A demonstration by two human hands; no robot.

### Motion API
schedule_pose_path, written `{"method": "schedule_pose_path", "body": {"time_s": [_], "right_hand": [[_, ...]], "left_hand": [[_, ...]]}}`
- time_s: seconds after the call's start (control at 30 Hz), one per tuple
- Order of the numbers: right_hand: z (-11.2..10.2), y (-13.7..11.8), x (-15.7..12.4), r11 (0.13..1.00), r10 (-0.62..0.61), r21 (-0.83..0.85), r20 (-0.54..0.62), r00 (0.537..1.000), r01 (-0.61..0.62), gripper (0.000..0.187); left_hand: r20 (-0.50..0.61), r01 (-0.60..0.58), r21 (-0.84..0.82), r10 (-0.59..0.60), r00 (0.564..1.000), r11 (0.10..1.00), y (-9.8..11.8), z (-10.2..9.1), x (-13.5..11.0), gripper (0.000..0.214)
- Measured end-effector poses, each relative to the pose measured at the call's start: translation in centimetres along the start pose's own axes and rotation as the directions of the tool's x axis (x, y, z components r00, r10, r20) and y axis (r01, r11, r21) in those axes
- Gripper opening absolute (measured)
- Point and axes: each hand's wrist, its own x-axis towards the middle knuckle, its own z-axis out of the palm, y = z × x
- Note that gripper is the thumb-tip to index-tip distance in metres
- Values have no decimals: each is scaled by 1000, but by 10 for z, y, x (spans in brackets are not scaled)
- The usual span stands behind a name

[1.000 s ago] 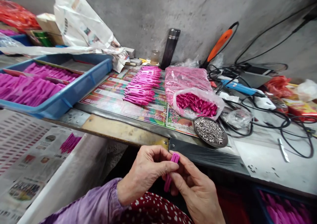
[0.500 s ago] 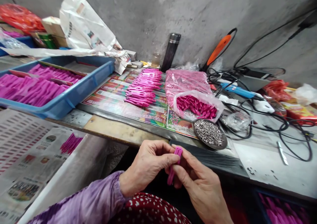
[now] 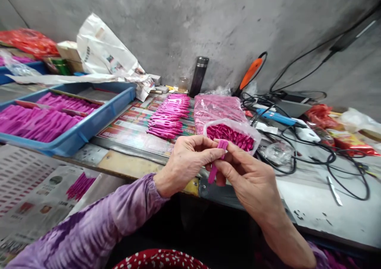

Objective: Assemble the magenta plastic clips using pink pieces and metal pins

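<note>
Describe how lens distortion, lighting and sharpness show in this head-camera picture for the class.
In the head view, wide-angle distortion bows the workbench and stretches the left sleeve; light is soft and even, with faint shadows; the left hand, right hand and pink plastic piece look sharp, the plastic bag showing only small highlights.

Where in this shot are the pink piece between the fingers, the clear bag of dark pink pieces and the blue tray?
Pink plastic piece point(image 3: 212, 174): head view, its lower end.
Clear plastic bag point(image 3: 230, 123): head view, its folded rim.
Blue plastic tray point(image 3: 102, 120): head view, its near side wall.
</note>
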Motion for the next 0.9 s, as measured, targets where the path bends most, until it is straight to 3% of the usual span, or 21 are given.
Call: {"method": "schedule_pose_path", "body": {"time_s": [0.27, 0.5, 0.63, 0.73, 0.9], "right_hand": [[-2, 7, 17, 996, -30, 84, 20, 999, 28, 39], [1, 30, -2, 996, -85, -32, -67, 994, 83, 35], [-1, 44, -24, 973, -153, -187, -98, 983, 133, 35], [-11, 44, -36, 982, -123, -147, -17, 992, 119, 34], [-26, 31, -47, 1000, 16, -6, 142, 990, -15, 18]], "left_hand": [[25, -81, 54, 80, 997, 995, -2, 0, 16, 22], [70, -54, 80, 49, 996, 995, -23, -1, 12, 23], [106, 28, 73, -36, 994, 997, -37, -7, -2, 29], [141, 155, 66, -163, 977, 986, -43, -14, -15, 30], [323, 386, 67, -386, 864, 920, -44, -24, -30, 33]]}}
